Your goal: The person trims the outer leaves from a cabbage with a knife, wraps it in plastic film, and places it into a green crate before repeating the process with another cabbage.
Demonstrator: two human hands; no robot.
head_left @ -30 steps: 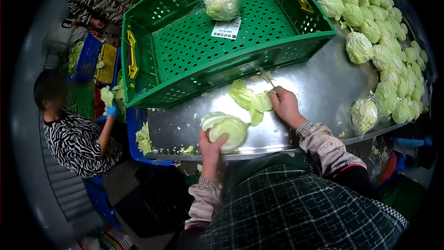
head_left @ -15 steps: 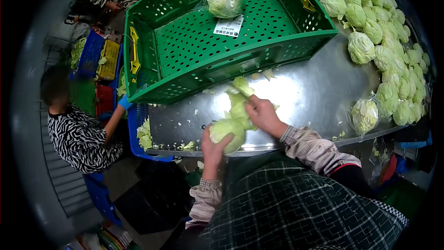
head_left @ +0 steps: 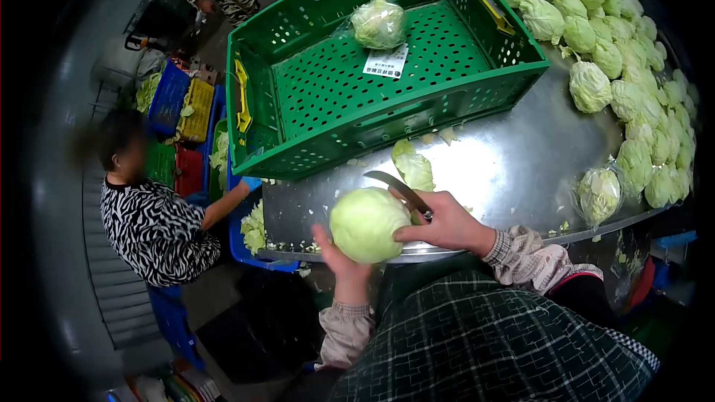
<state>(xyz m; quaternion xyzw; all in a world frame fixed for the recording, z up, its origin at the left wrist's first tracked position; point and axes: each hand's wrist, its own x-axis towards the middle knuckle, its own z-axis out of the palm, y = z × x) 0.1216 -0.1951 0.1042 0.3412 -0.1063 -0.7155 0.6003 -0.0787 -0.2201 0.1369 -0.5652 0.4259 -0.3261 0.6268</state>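
Observation:
A pale green cabbage (head_left: 366,225) is held up over the near edge of the metal table. My left hand (head_left: 347,268) cups it from the left and below, fingers partly hidden behind it. In my right hand (head_left: 448,225) is a knife (head_left: 396,184), its curved blade pointing left above the cabbage. My right thumb touches the cabbage's right side. Just behind, a loose cabbage leaf (head_left: 413,166) lies on the table.
A green crate (head_left: 387,115) holds a wrapped cabbage (head_left: 378,24) and a label (head_left: 386,62). Many cabbages (head_left: 629,89) are piled at right, near another wrapped cabbage (head_left: 599,195). A person (head_left: 149,216) in a zebra-print top stands left, beside blue (head_left: 168,97) and yellow (head_left: 196,110) baskets.
The leaf that was at my right hand now lies on the table. The cabbage has been raised and turned, and the knife blade has come into clear view.

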